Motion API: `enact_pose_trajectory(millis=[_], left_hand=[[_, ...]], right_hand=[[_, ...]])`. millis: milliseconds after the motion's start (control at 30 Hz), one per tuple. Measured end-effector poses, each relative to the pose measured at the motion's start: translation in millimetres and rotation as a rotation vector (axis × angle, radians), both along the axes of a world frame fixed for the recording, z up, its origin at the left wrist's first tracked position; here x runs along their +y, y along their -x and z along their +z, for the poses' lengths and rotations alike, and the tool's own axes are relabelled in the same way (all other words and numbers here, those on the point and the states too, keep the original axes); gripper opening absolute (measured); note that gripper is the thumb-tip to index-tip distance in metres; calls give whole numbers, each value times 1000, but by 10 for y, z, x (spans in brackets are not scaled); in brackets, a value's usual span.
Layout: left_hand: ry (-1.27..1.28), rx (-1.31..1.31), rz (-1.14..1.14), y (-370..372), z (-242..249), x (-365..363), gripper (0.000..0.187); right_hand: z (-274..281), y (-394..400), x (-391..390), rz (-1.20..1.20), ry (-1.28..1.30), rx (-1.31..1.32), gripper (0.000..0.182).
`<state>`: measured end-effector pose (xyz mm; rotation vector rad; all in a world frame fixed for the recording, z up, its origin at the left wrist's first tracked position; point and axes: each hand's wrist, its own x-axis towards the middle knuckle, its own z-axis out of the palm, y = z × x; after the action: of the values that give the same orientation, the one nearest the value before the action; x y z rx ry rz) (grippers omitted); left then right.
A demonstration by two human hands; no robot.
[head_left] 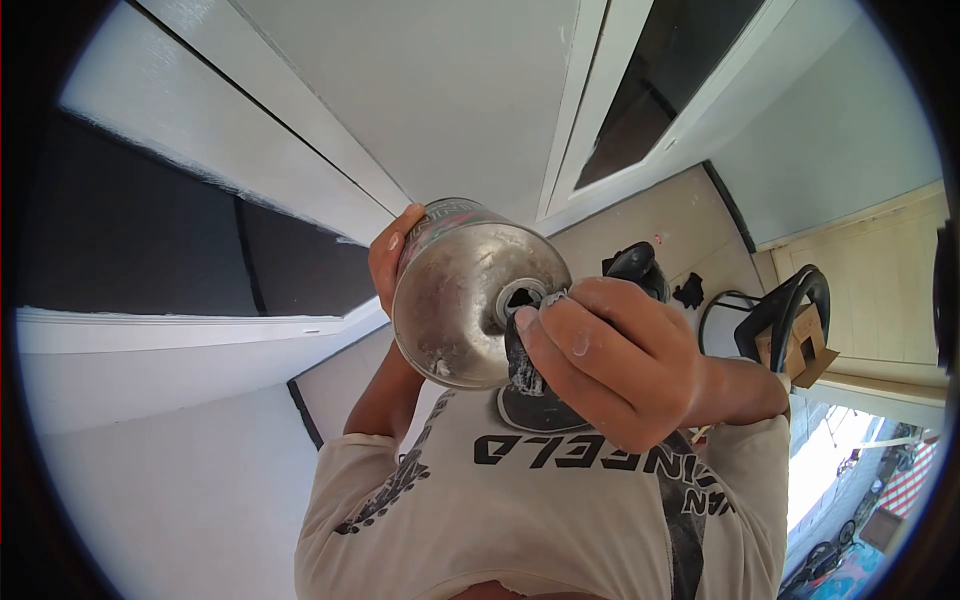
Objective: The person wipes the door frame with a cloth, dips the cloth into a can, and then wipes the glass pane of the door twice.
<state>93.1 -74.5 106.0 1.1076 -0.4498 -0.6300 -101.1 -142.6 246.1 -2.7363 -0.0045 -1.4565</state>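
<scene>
My left hand (392, 258) grips the side of a metal can (460, 270) with a printed label, tilted so its round, dull silver end faces me. Near the edge of that end is a small rimmed opening (522, 298). The fingers of my right hand (620, 350) are closed in a pinch on a dark, crumpled rag (524, 358) with whitish smears, right at the opening. Part of the rag hangs down over the can's end. Whitish marks show on my fingers. The inside of the can is hidden.
White-painted panels and frames with dark panes (150, 225) rise ahead and to the left. To the right are a dark shoe (632, 262), a black item (689, 291) on the tiled floor, a black chair (805, 290) and a cardboard box (803, 345). A bright opening lies at lower right.
</scene>
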Motion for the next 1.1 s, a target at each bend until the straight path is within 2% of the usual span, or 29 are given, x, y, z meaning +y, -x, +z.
enact_pose_trajectory(millis=[33,100,133,300,333,367,400,433,467,500,567,700,833,900,967,1100], left_hand=[[-6,0,-6,-64,43,17,41],[-41,739,-367,-250,104,44,43],[-43,739,-374,-237,94,15,43],[243,369,-395,-123,-105,-109,52],[250,366,-390,-96,-149,-129,52],[304,-133,-302,-65,-204,-153,56],[343,-629,-196,-61,-285,-180,61],[379,-1046,-58,-230,-445,-282,85],[382,-1046,-51,-205,-375,-279,85],[366,-1046,-75,-142,-233,-257,98],[335,-1045,-125,-48,-25,-213,126],[274,-1014,-167,-59,-70,-162,125],[188,-974,-224,-73,-127,-128,125],[171,-965,-230,-67,-68,-124,124],[159,-1063,-172,-63,33,-111,113],[52,-1019,-228,-116,42,-78,113]], right_hand=[[-17,-24,3,-13,3,-33,41],[-15,-33,24,-34,7,-66,41],[8,-29,34,-37,-15,-50,40],[27,26,-34,-58,-131,-3,35],[65,52,-67,-62,-286,40,34],[106,83,-101,-67,-441,85,34],[156,124,-133,-60,-434,88,34],[210,171,-168,-35,-599,137,37],[240,206,-205,-12,-765,187,42],[225,214,-264,-24,-742,171,47],[262,272,-378,-19,-710,201,45],[323,248,-504,13,-717,286,41],[237,155,-470,-11,-725,262,37],[211,115,-433,-138,-705,248,31],[150,121,-486,-110,-695,285,28],[31,87,-567,-84,-707,351,20]])
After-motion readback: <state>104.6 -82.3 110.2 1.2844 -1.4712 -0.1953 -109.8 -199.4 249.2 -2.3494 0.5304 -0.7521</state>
